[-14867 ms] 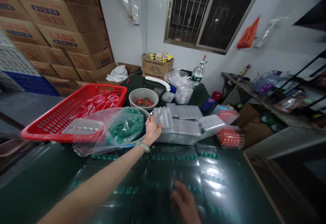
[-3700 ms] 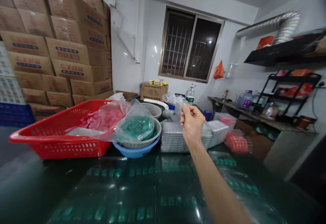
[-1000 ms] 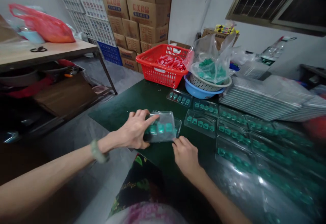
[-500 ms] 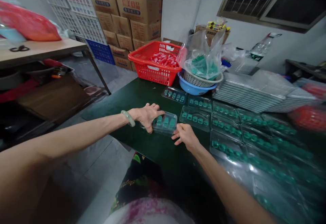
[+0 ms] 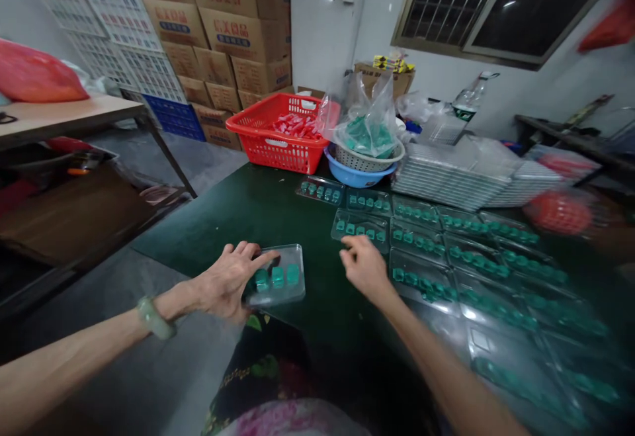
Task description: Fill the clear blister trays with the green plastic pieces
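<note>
My left hand (image 5: pixel 225 282) grips a closed clear plastic tray (image 5: pixel 280 280) with several green pieces inside, at the near edge of the dark green table (image 5: pixel 248 204). A pale green bangle sits on that wrist. My right hand (image 5: pixel 364 265) hovers just right of it, fingers loosely curled and holding nothing, close to another filled clear tray (image 5: pixel 361 227). Rows of several more trays with green pieces (image 5: pixel 461 251) lie flat across the table to the right.
A red basket (image 5: pixel 278 135) of red pieces, a bag of green pieces (image 5: pixel 370 133) in a white basket over a blue bowl, and stacks of empty clear trays (image 5: pixel 456 178) stand at the back. Cardboard boxes (image 5: pixel 233 19) line the wall. A wooden table (image 5: pixel 64 115) stands left.
My left hand has drawn the closed tray toward me to the table's near edge. My right hand has let go of it and shifted right toward the laid-out trays.
</note>
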A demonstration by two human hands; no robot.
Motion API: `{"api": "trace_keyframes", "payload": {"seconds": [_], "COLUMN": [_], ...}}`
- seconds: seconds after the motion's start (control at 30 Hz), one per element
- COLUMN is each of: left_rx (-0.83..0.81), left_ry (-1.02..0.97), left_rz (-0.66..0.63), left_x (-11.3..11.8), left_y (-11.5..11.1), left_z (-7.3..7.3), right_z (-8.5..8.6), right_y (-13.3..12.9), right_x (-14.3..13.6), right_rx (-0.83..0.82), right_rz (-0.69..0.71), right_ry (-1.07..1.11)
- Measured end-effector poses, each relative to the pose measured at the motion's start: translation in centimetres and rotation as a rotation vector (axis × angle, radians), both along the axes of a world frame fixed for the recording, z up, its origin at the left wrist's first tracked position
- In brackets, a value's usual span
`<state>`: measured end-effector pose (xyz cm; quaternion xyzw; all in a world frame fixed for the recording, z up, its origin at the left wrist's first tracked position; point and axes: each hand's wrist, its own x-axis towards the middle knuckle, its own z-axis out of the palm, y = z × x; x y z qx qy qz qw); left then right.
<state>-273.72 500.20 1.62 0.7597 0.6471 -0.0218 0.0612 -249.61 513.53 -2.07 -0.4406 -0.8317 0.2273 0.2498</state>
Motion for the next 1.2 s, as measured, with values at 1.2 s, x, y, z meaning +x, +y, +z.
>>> {"api": "trace_keyframes", "payload": {"seconds": [1.2], "left_rx": [-0.302], "left_ry": [0.058], "left_rz": [-0.493], "left_x": [7.9], "left_y": [19.0], "left_z": [1.3], "right_z": [-2.4], "right_y": [3.6], "right_x": [3.1], "right_rx": [-0.146], "right_rz": [-0.229], "right_ry": [0.22]}}
